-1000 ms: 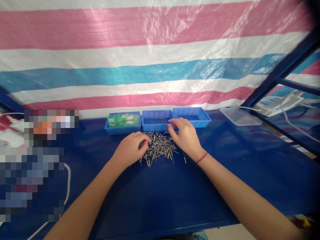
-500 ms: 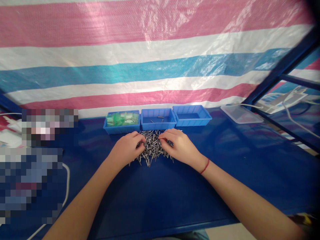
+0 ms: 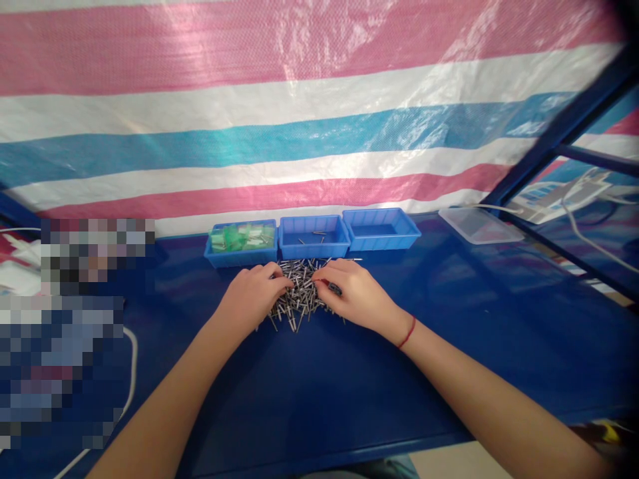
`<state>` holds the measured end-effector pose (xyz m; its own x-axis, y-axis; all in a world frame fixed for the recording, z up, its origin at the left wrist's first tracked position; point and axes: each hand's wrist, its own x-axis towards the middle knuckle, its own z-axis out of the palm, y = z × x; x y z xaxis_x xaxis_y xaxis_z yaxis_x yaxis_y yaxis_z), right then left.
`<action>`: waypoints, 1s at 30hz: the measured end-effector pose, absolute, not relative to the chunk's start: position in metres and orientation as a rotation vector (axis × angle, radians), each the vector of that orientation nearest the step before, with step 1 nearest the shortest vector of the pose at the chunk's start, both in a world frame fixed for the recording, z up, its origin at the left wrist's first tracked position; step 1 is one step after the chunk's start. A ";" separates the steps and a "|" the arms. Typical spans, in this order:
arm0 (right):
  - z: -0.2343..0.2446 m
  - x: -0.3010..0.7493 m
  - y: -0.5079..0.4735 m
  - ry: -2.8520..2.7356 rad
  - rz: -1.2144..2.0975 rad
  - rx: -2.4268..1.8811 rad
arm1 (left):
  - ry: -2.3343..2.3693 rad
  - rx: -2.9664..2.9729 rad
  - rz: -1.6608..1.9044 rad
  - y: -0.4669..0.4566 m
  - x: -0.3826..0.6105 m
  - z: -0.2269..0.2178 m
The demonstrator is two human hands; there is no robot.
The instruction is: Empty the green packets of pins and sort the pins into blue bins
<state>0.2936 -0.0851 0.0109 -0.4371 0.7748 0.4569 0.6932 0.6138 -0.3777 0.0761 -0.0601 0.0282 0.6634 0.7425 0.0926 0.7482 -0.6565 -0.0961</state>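
One loose heap of slim, silvery metal pins (image 3: 300, 298) on a dark-blue bench (image 3: 319, 392). Left hand (image 3: 249, 294): at its nine o'clock, finger gap narrow. Right hand (image 3: 358, 291): at three o'clock — just lowered from near the blue plastic middle bin (image 3: 313, 251) at twelve, fingers now curled; both apparently work the heap. Pins gripped — cannot tell. Writing: none legible.

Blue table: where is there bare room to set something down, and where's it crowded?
Bare: the front of the table, between the left forearm and right forearm; also most of the patch bordered by the right forearm, right tray and clear sheet. Crowded: the middle, where metal pins lie between the left hand and right hand.
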 end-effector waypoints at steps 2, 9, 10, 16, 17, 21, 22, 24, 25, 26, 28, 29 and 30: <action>0.010 0.293 -0.085 -2.239 0.177 -1.142 | -1.235 -2.717 -0.051 -0.062 0.078 0.029; 0.011 0.292 -0.086 -2.253 0.184 -1.128 | -1.234 -2.699 -0.148 -0.057 0.077 0.028; 0.012 0.292 -0.086 -2.251 0.186 -1.129 | -1.231 -2.733 -0.222 -0.056 0.076 0.027; 0.015 0.287 -0.092 -2.068 0.386 -1.070 | -1.583 -2.994 -1.242 -0.064 0.091 0.023; 0.016 0.286 -0.093 -2.003 0.482 -1.053 | -1.674 -3.008 -1.424 -0.067 0.096 0.023; 0.018 0.281 -0.096 -1.766 0.900 -0.969 | -1.868 -3.056 -1.870 -0.079 0.110 0.026; 0.018 0.280 -0.096 -1.714 0.979 -0.951 | -1.886 -3.057 -1.922 -0.081 0.112 0.026; 0.018 0.278 -0.096 -1.617 1.078 -0.944 | -1.886 -3.043 -1.981 -0.082 0.112 0.026; 0.018 0.277 -0.096 -1.577 1.100 -0.947 | -1.877 -3.028 -1.988 -0.082 0.112 0.026; 0.018 0.276 -0.096 -1.540 1.113 -0.948 | -1.864 -3.004 -1.990 -0.082 0.112 0.025; 0.017 0.275 -0.097 -1.460 1.127 -0.929 | -1.839 -2.947 -1.997 -0.082 0.111 0.024; 0.016 0.274 -0.097 -1.417 1.127 -0.915 | -1.838 -2.922 -2.003 -0.082 0.111 0.024; 0.016 0.274 -0.098 -1.378 1.117 -0.907 | -1.846 -2.904 -2.010 -0.082 0.112 0.023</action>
<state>0.2738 -0.0979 0.0157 -0.1172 0.9552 0.2718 -0.0679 0.2653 -0.9618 0.1115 -0.0819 0.0233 0.2195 0.9387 0.2657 0.1853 -0.3075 0.9333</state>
